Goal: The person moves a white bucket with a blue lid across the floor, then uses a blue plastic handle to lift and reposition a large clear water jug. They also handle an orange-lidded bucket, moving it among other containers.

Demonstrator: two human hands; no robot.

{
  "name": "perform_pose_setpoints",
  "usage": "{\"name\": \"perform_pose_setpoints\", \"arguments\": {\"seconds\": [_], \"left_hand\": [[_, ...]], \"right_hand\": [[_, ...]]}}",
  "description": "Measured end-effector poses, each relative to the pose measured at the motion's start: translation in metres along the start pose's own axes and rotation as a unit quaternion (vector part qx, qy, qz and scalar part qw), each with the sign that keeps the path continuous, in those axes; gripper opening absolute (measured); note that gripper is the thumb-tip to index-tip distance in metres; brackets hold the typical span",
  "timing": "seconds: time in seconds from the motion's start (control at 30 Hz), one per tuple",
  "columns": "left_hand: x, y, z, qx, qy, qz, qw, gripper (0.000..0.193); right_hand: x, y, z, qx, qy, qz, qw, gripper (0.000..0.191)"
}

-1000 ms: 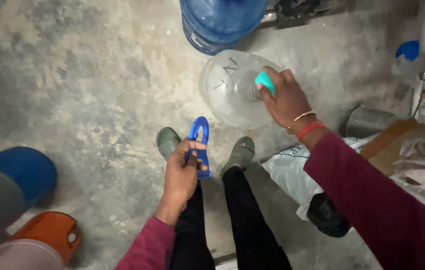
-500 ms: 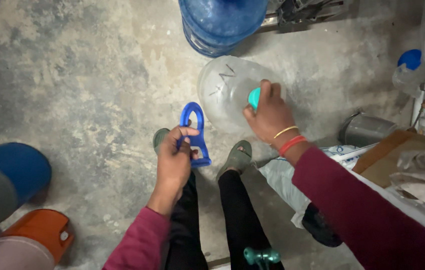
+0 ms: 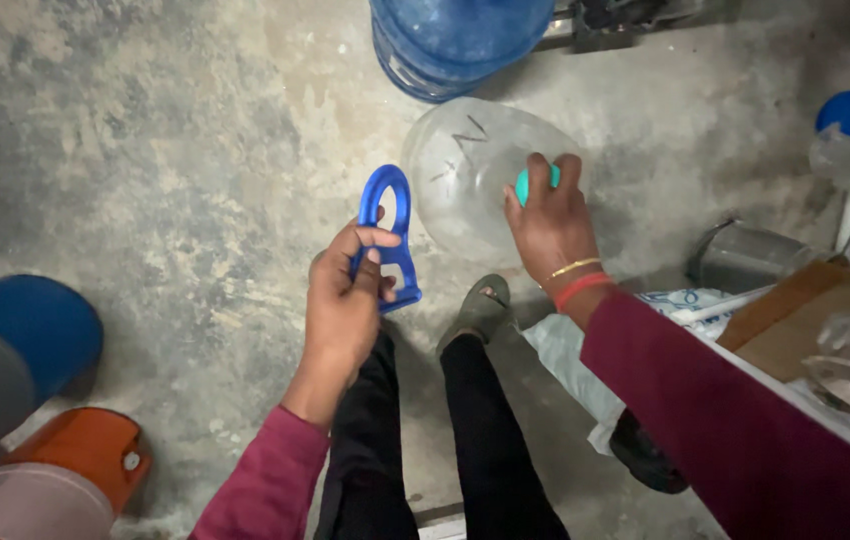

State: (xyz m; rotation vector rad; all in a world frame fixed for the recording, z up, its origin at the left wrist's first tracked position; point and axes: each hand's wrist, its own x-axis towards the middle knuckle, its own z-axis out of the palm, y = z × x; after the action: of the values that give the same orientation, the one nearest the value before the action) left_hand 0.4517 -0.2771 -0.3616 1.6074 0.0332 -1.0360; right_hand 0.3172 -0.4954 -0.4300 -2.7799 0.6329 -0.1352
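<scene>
Blue handle upright, loop end up.
Your left hand (image 3: 345,305) gripped the blue bottle handle (image 3: 388,235); right hand (image 3: 550,220) fingers wrapped the clear bottle's (image 3: 465,175) teal cap (image 3: 525,183).

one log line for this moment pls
left hand: grips blue plastic loop handle | right hand: on teal cap of clear plastic water jug | floor: concrete
</scene>
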Motion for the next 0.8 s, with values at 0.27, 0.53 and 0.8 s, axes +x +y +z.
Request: {"name": "perform_pose_setpoints", "arguments": {"seconds": [0.27, 0.53, 0.8], "left_hand": [[-0.002, 0.036, 0.014, 0.201, 0.005, 0.198, 0.959, 0.03], [0.034, -0.008, 0.035, 0.618, -0.063, 0.153, 0.769, 0.052], [0.083, -0.018, 0.066, 0.72, -0.001, 0.217, 0.659, 0.069]], "right_hand": [[0.015, -0.015, -0.021, 0.049, -0.066, 0.126, 0.989, 0.061], [0.001, 0.01, 0.005, 0.196, 0.078, 0.141, 0.967, 0.071], [0.068, 0.043, 0.013, 0.149, 0.009, 0.263, 0.953, 0.046]]}}
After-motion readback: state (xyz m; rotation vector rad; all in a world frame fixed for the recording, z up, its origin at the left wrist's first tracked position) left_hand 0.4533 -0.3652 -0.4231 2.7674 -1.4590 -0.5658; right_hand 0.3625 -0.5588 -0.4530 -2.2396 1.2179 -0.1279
